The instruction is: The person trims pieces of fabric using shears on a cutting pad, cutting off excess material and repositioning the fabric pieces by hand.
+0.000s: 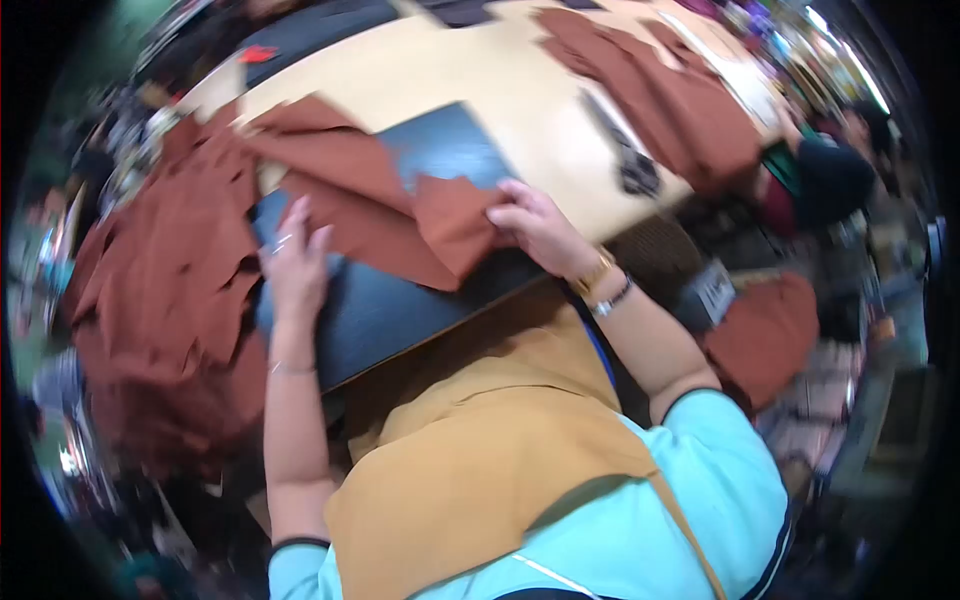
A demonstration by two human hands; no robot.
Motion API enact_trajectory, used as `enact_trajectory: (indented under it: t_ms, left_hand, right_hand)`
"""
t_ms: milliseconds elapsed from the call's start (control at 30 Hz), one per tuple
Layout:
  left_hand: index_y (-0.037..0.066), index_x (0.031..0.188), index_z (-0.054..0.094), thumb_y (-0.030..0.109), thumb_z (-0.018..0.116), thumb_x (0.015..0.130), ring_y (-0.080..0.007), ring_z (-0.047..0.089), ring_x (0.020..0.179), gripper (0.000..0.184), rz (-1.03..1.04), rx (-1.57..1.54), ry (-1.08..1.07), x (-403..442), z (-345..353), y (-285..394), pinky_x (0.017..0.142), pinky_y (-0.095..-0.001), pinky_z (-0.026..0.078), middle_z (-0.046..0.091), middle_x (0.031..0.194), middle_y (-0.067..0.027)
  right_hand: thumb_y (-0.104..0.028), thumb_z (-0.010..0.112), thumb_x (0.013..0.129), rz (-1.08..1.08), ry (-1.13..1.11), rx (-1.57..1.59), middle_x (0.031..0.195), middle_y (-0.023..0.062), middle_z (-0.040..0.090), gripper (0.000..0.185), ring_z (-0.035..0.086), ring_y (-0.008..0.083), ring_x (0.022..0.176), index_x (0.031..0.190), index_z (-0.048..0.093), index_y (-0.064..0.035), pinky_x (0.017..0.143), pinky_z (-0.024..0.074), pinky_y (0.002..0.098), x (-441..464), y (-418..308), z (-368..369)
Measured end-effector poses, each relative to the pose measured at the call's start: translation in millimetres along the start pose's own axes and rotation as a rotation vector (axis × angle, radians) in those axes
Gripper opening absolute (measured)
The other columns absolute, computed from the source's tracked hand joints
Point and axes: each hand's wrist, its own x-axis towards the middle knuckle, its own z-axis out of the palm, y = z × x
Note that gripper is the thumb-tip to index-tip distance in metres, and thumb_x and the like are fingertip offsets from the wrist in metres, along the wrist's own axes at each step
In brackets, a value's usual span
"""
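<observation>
A reddish-brown leather piece [375,205] lies partly folded over a dark blue-black board [400,320]. My right hand [540,228] pinches its right end, where a flap is lifted and bent. On the left, my left hand [297,265] is held with its fingers apart above the board, close to the piece's lower left side; whether it touches the leather I cannot tell. Beside that hand, a large brown hide [170,280] with ragged, cut-out edges hangs over the table's left end. Some blur softens the hands and the leather.
More brown leather [665,105] is spread on the pale table [530,75] at the back right, next to a dark patterned object [637,170]. A red item [258,54] lies at the far left. Another person [820,175] is at the right. Brown material [765,340] sits below, at my right.
</observation>
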Motion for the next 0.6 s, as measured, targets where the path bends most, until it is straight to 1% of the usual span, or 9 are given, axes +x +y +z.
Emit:
enact_trajectory:
  t_ms: [67, 167, 200, 333, 400, 433, 500, 533, 600]
  left_hand:
    - [0.009, 0.134, 0.050, 0.030, 0.054, 0.094, -0.0261, 0.058, 0.112, 0.045, 0.010, -0.102, 0.000, -2.2, 1.2, -5.7, 0.096, -0.0365, 0.036, 0.061, 0.123, -0.0141]
    - [0.001, 0.125, 0.056, 0.023, 0.054, 0.094, -0.0318, 0.057, 0.112, 0.038, 0.107, -0.225, -0.044, -0.6, 1.7, -8.8, 0.098, -0.0389, 0.040, 0.059, 0.122, -0.0195]
    - [-0.001, 0.123, 0.057, 0.022, 0.054, 0.094, -0.0332, 0.056, 0.114, 0.037, 0.174, -0.204, -0.092, 5.2, 10.8, -10.6, 0.099, -0.0395, 0.040, 0.058, 0.123, -0.0207]
    - [-0.003, 0.121, 0.057, 0.024, 0.054, 0.095, -0.0353, 0.054, 0.116, 0.038, 0.164, -0.106, -0.115, 3.8, -0.9, -10.3, 0.099, -0.0408, 0.041, 0.055, 0.128, -0.0209]
    - [0.000, 0.121, 0.059, 0.026, 0.055, 0.094, -0.0348, 0.054, 0.116, 0.037, 0.161, -0.080, -0.120, 2.0, -1.3, -10.0, 0.098, -0.0412, 0.041, 0.054, 0.130, -0.0195]
    - [0.001, 0.121, 0.059, 0.026, 0.055, 0.094, -0.0346, 0.054, 0.116, 0.037, 0.170, -0.032, -0.120, 1.8, -2.4, -9.8, 0.097, -0.0412, 0.042, 0.054, 0.130, -0.0192]
    - [0.003, 0.122, 0.060, 0.027, 0.056, 0.094, -0.0347, 0.054, 0.116, 0.037, 0.184, -0.020, -0.116, 1.9, -0.7, -14.7, 0.097, -0.0412, 0.042, 0.053, 0.131, -0.0185]
    - [0.003, 0.122, 0.060, 0.027, 0.056, 0.094, -0.0346, 0.054, 0.117, 0.037, 0.190, -0.011, -0.115, 2.2, 0.0, -18.3, 0.097, -0.0412, 0.042, 0.053, 0.131, -0.0185]
    - [0.003, 0.122, 0.060, 0.027, 0.057, 0.094, -0.0341, 0.053, 0.118, 0.038, 0.183, 0.016, -0.117, 2.1, -0.1, -21.5, 0.098, -0.0411, 0.041, 0.052, 0.132, -0.0186]
  right_hand:
    - [-0.011, 0.058, 0.089, -0.129, 0.099, -0.111, 0.105, 0.0042, 0.061, 0.016, 0.061, 0.0130, 0.093, 0.104, 0.059, -0.0053, 0.079, 0.0526, 0.0309, -10.5, -35.8, -39.8]
    - [-0.012, 0.058, 0.086, -0.463, 0.407, -0.653, 0.093, 0.0031, 0.059, 0.007, 0.060, 0.0147, 0.083, 0.090, 0.061, -0.0074, 0.068, 0.0501, 0.0276, -74.9, -115.2, -132.3]
    - [-0.013, 0.061, 0.083, -0.466, 0.672, -0.168, 0.092, 0.0020, 0.059, 0.005, 0.059, 0.0139, 0.082, 0.087, 0.060, -0.0088, 0.069, 0.0496, 0.0295, -138.5, -165.2, -176.1]
    - [-0.020, 0.061, 0.087, -0.490, 1.181, -0.290, 0.106, 0.0053, 0.065, 0.025, 0.062, 0.0174, 0.099, 0.108, 0.064, -0.0075, 0.086, 0.0501, 0.0330, -372.9, -212.9, -309.1]
    - [-0.024, 0.059, 0.089, -0.525, 1.439, -0.225, 0.101, 0.0067, 0.066, 0.027, 0.065, 0.0172, 0.090, 0.107, 0.062, -0.0055, 0.080, 0.0523, 0.0315, -473.3, -193.5, -306.0]
    - [-0.026, 0.054, 0.091, -0.471, 1.683, -0.189, 0.113, 0.0039, 0.063, 0.030, 0.062, 0.0151, 0.097, 0.115, 0.058, -0.0073, 0.082, 0.0506, 0.0313, -507.6, -173.0, -286.3]
    - [-0.033, 0.064, 0.086, -0.315, 1.961, -0.314, 0.087, 0.0004, 0.060, 0.030, 0.058, 0.0139, 0.076, 0.104, 0.062, -0.0088, 0.070, 0.0493, 0.0295, -656.5, -104.8, -374.3]
    - [-0.020, 0.058, 0.086, -0.171, 2.160, -0.204, 0.085, -0.0026, 0.062, 0.018, 0.054, 0.0057, 0.071, 0.100, 0.064, -0.0116, 0.057, 0.0416, 0.0211, -638.2, -92.1, -307.5]
    - [-0.019, 0.061, 0.081, -0.336, 2.033, -0.075, 0.078, -0.0033, 0.060, 0.010, 0.048, 0.0052, 0.062, 0.090, 0.064, -0.0158, 0.051, 0.0374, 0.0214, -701.8, -43.1, -337.4]
